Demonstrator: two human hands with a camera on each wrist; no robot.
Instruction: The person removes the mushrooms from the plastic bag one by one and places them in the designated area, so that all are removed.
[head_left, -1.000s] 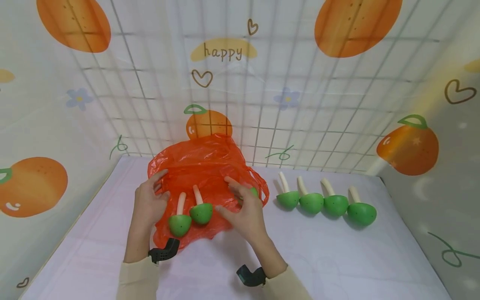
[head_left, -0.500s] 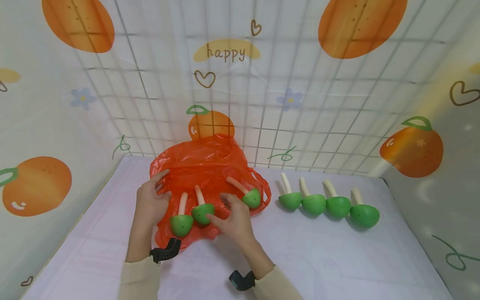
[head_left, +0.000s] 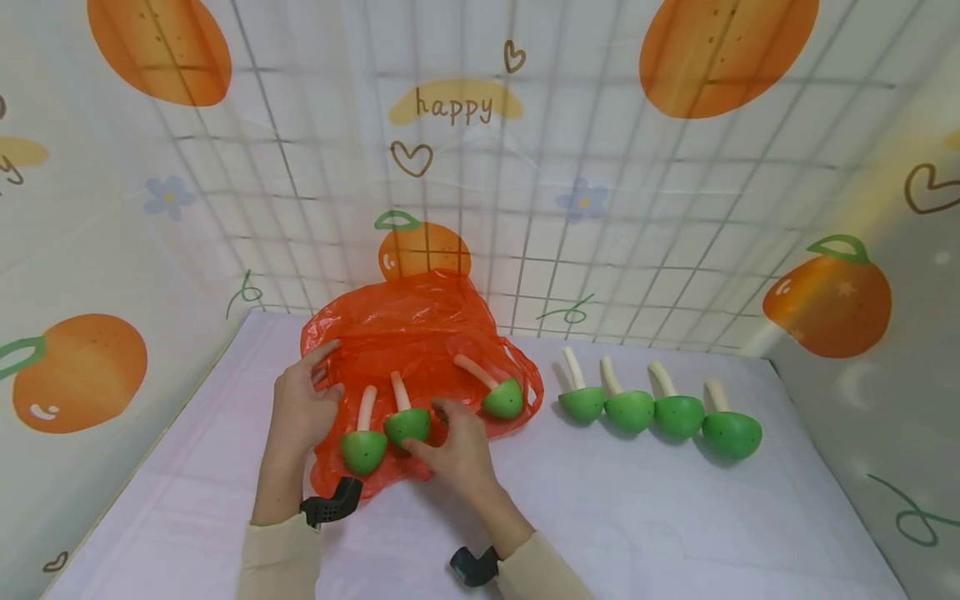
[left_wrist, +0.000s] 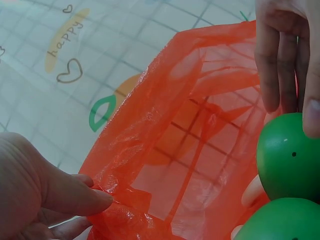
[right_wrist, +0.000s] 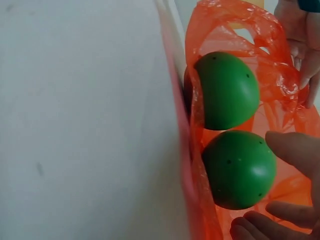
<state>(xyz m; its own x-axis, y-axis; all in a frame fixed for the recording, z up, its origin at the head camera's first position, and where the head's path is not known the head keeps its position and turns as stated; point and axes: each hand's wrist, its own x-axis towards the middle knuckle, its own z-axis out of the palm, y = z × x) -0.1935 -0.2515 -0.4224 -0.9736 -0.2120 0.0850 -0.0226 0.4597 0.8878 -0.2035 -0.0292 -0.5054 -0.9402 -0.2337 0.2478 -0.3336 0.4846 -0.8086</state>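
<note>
A red plastic bag (head_left: 405,312) lies spread on the table with three toy mushrooms on it, each with a green dotted cap and pale stem. My left hand (head_left: 300,408) pinches the bag's left edge between thumb and fingers, plain in the left wrist view. My right hand (head_left: 463,450) reaches to the middle mushroom (head_left: 407,424), thumb and fingers spread to either side of its cap. In the right wrist view the thumb tip is right at that cap (right_wrist: 242,170). The left mushroom (head_left: 363,452) stands close beside it; the third mushroom (head_left: 502,400) lies tilted near the bag's handles.
Several more green toy mushrooms (head_left: 630,411) stand in a row on the white tabletop (head_left: 637,517), right of the bag. A wire grid covered by an orange-print cloth (head_left: 480,192) rises behind the table. Printed cloth also hangs at both sides.
My right hand has left the third mushroom near the bag's handles, uncovering it, and moved left and down to the middle mushroom. My left hand has stayed at the bag's edge.
</note>
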